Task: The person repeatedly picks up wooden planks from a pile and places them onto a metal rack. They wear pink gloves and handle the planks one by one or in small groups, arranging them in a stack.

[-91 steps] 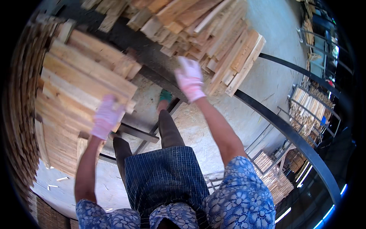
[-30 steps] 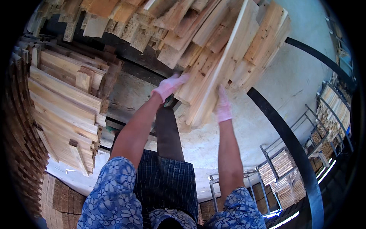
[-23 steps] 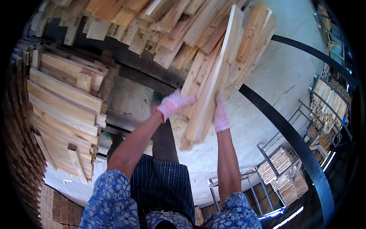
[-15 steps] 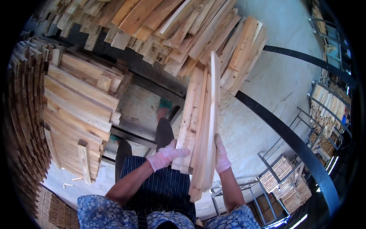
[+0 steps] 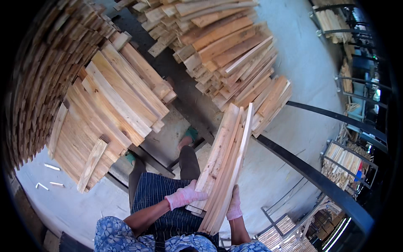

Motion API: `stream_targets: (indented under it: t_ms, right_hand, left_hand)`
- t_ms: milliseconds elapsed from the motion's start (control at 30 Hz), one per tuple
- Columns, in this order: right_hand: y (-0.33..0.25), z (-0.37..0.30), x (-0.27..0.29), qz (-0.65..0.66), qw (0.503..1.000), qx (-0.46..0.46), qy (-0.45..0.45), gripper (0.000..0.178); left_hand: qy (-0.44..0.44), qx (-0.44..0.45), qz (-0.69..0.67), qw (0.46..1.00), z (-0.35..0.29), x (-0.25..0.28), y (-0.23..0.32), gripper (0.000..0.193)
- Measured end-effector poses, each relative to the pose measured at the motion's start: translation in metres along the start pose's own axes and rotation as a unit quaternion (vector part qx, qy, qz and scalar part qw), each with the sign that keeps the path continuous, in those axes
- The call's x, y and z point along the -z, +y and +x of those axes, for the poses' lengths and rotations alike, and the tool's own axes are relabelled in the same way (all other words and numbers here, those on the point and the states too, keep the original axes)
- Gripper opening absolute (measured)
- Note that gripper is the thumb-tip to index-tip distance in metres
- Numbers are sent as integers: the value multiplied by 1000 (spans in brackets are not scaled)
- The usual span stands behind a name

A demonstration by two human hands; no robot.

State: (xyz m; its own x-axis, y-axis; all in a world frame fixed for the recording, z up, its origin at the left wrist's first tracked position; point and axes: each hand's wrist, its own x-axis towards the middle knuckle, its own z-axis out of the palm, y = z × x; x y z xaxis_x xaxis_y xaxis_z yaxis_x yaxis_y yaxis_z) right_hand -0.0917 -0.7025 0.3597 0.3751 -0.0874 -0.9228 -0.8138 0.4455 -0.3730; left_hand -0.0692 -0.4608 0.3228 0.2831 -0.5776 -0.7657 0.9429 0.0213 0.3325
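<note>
— What's in hand?

— A bundle of pale wooden slats, long and thin, fresh-sawn, held close in front of the body and slanting up and away over the striped apron. I can count about five or six edges (they overlap, so not exactly).

— And the hands?

— Both wear pink knit gloves. The left hand lies flat against the bundle's near face, fingers curled over its edge; the right hand presses the other side, fingers stretched upward along the wood.

— Around it?

— Three heaps of slats: a loose pile straight ahead, a stack on the left, and a tall curved wall of boards far left. One black metal rail crosses the concrete floor.
</note>
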Motion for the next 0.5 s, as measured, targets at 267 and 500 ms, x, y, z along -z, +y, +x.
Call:
stream_targets:
  t_ms: [267,500]
  right_hand:
    - [35,-45,-171,-202,970,-3,-133,75]
    - [203,5,-336,-442,805,72,-390,69]
  left_hand:
    - [119,-222,-221,942,-109,83,-84,87]
    - [350,-290,-328,828,-249,183,-204,88]
